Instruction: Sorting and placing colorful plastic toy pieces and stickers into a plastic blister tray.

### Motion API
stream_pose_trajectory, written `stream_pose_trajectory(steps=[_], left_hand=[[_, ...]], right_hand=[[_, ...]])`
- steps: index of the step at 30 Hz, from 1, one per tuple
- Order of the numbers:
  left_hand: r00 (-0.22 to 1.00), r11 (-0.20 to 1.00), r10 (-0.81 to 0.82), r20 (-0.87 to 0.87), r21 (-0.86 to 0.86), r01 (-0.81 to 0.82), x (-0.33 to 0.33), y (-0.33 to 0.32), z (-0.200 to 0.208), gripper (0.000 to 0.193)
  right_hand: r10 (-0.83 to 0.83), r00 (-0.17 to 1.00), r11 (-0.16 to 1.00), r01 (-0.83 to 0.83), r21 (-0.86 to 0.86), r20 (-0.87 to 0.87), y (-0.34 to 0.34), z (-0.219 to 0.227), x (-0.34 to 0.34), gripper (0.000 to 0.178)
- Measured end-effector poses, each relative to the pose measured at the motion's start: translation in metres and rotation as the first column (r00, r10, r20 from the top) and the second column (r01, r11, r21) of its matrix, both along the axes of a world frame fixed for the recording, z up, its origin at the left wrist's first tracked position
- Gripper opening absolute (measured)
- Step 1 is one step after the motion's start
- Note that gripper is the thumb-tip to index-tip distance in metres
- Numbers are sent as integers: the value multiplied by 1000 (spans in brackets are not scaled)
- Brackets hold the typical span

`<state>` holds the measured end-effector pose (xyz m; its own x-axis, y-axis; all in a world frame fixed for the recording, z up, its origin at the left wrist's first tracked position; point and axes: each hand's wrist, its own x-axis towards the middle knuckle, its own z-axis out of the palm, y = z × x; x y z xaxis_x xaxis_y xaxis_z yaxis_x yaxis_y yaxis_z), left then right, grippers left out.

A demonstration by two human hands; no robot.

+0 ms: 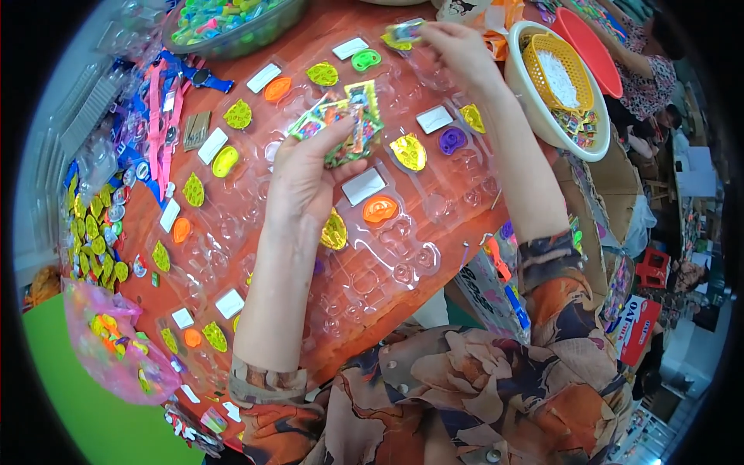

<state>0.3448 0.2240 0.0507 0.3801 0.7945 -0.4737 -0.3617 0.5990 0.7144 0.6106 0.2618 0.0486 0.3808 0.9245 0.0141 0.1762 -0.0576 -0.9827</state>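
Note:
My left hand (pixel 310 167) is closed around a fanned bunch of small colourful printed packets (pixel 364 116), held above the middle of the red table (pixel 341 329). Farther off to the right, my right hand (pixel 457 48) pinches a single small packet (pixel 406 31) over a clear plastic blister tray. Clear moulded trays (pixel 364 275) cover much of the tabletop. In them lie yellow leaf-like pieces (pixel 408 152), white rectangular pieces (pixel 363 187), and oval pieces in orange (pixel 380 209), purple (pixel 452 140) and green (pixel 366 60).
A tub of colourful small pieces (pixel 232 31) stands at the far left. On the right, a white basin (pixel 535 101) holds a yellow basket (pixel 536 58) and packets. Watches and straps (pixel 167 116) pile up at left, above a pink bag (pixel 116 364). Another person (pixel 643 66) sits at far right.

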Motion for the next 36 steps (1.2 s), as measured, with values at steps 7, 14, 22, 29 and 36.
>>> stream_pose_trajectory(steps=[7, 14, 22, 29, 36], left_hand=[[1000, 997, 9, 3, -70, -9, -13, -5, -2, 32], [1000, 997, 16, 11, -75, -15, -28, -3, -2, 31], [998, 996, 44, 33, -80, -41, -20, -1, -2, 30], [999, 996, 26, 23, -82, -24, -22, 1, -4, 26], [992, 990, 113, 58, -88, -108, -18, 3, -11, 24]], right_hand=[[-126, 704, 975, 218, -44, 699, 81, -22, 74, 30], [15, 362, 922, 356, -153, 932, 84, -18, 47, 22], [120, 293, 992, -3, -125, 948, 78, -30, 62, 25], [121, 269, 987, -133, -87, 955, 66, -23, 61, 30], [415, 888, 897, -363, -251, 199, 10, 26, -40, 33]])
